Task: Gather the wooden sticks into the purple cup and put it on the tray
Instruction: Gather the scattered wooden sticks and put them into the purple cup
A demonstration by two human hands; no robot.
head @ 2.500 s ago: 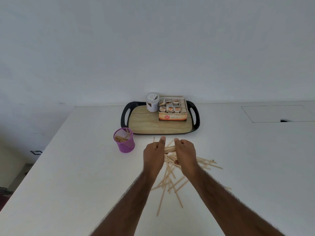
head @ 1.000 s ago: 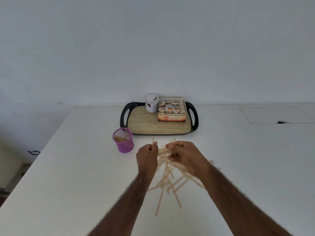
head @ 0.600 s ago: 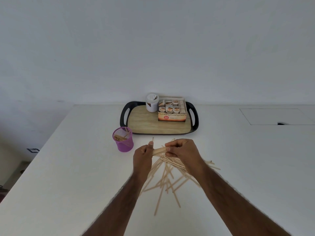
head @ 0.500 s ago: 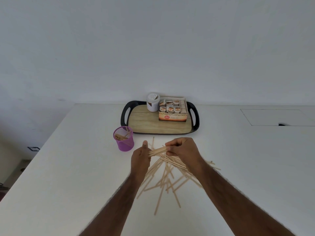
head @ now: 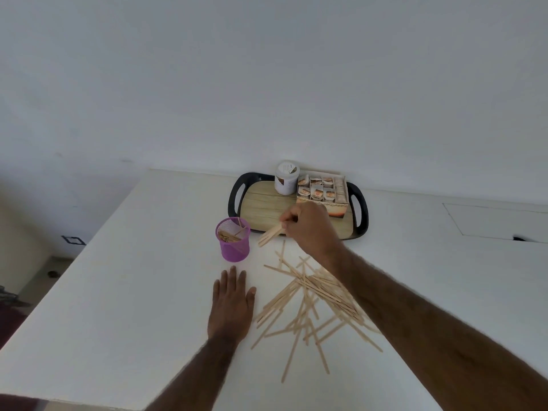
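A stick bundle [head: 269, 234], a few thin flat pale-wood strips, is pinched at one end btwn thumb & curled fingers of the right hand [head: 311, 229]. Its free ends are angled down-left toward the purple cup [head: 234, 247], just beside the rim, not yet inside. The right arm is stretched fwd over the table [head: 133, 292], w/ the hand raised in front of the tray's near edge.

The cup, a round mesh pot w/ open top, is stood upright on the table near the tray's front-left corner; some sticks are seen inside. A loose pile of sticks [head: 314, 298] is scattered criss-cross on the table, under & left of the right forearm.

The left hand [head: 231, 304] is laid flat, palm down, fingers straight & close together, btwn cup & pile; nothing is held.

The tray [head: 267, 207] is oval, w/ black glossy rim, cut-out handles & wood-grain floor. At its far side a white cylindrical jar [head: 286, 178] & a cardboard box [head: 321, 189] of small packets are set side by side. The table is smooth matte white.
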